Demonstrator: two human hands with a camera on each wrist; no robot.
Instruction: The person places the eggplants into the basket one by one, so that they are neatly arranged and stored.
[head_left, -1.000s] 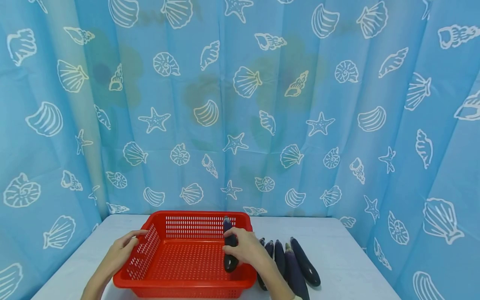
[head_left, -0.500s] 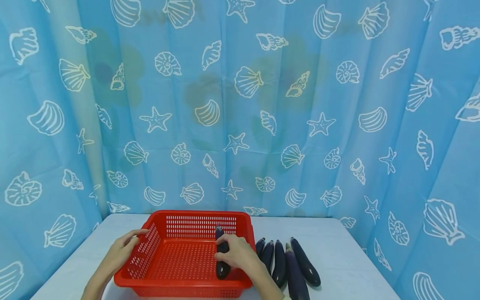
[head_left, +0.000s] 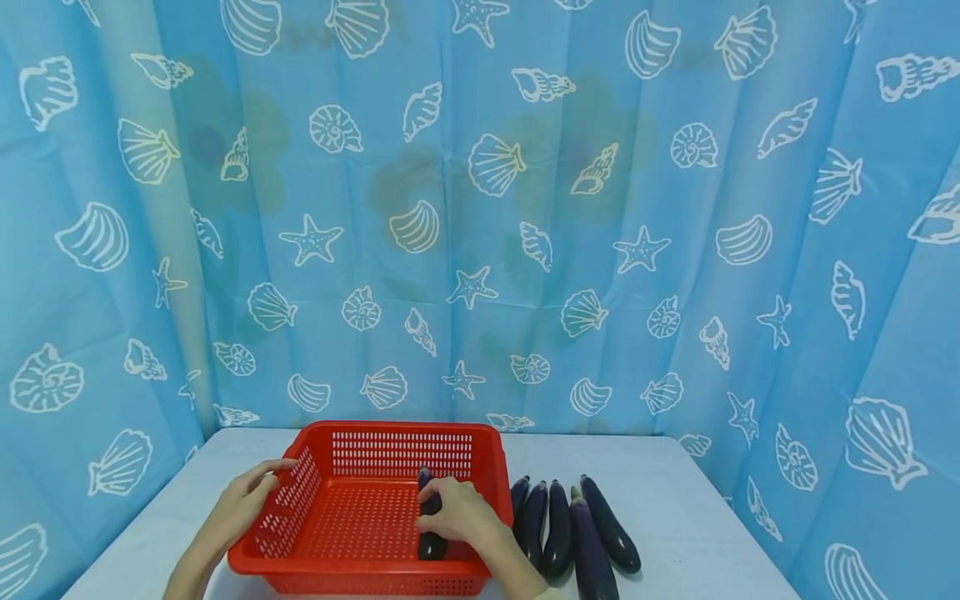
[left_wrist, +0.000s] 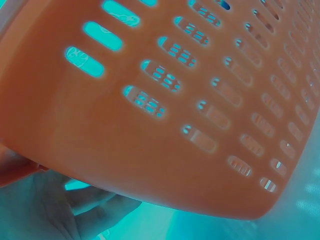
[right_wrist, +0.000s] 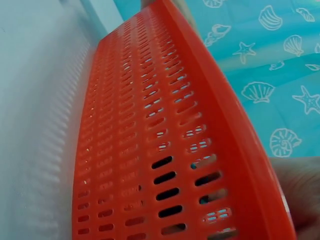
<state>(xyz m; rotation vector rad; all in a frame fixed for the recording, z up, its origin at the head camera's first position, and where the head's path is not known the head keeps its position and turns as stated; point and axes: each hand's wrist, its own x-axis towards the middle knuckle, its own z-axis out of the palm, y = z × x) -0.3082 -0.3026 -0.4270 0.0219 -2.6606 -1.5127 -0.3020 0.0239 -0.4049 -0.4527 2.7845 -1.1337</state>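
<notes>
A red plastic basket (head_left: pixel 375 525) with slotted walls stands on the table. Inside it, toward the right, my right hand (head_left: pixel 459 512) holds a dark eggplant (head_left: pixel 432 546) between thumb and fingers, stem end pointing away. My left hand (head_left: pixel 243 500) rests on the basket's left rim, thumb and fingers at the edge. The left wrist view shows the basket wall (left_wrist: pixel 125 150) close up with the left hand (left_wrist: pixel 85 210) at its rim. The right wrist view has the outer side wall (right_wrist: pixel 135 125) with part of the right hand (right_wrist: pixel 302 200) beyond the rim; the eggplant's grip is hidden there.
Several eggplants (head_left: pixel 592 550) lie side by side on the white table (head_left: pixel 675 517), just right of the basket. A blue curtain (head_left: pixel 480 250) with white shell and starfish prints hangs behind the table and along both sides.
My right hand has moved left and slightly lower inside the basket with the eggplant in its grip. My left hand has stayed on the left rim.
</notes>
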